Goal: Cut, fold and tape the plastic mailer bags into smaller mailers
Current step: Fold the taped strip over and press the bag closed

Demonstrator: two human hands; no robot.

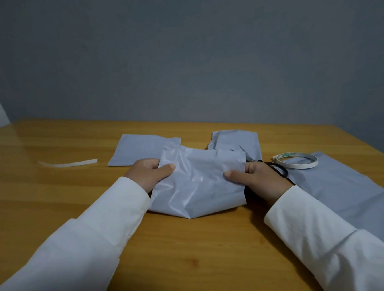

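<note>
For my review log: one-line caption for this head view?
Both hands, left and right, hold a grey mailer piece over the wooden table.

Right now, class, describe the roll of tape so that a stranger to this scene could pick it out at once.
Start at the wooden table and go to its right side, where a large flat grey plastic mailer bag lies. On that bag's far end rests the thin white ring of tape. Beside the black-handled scissors, it alone is a pale hoop with green print inside.
</note>
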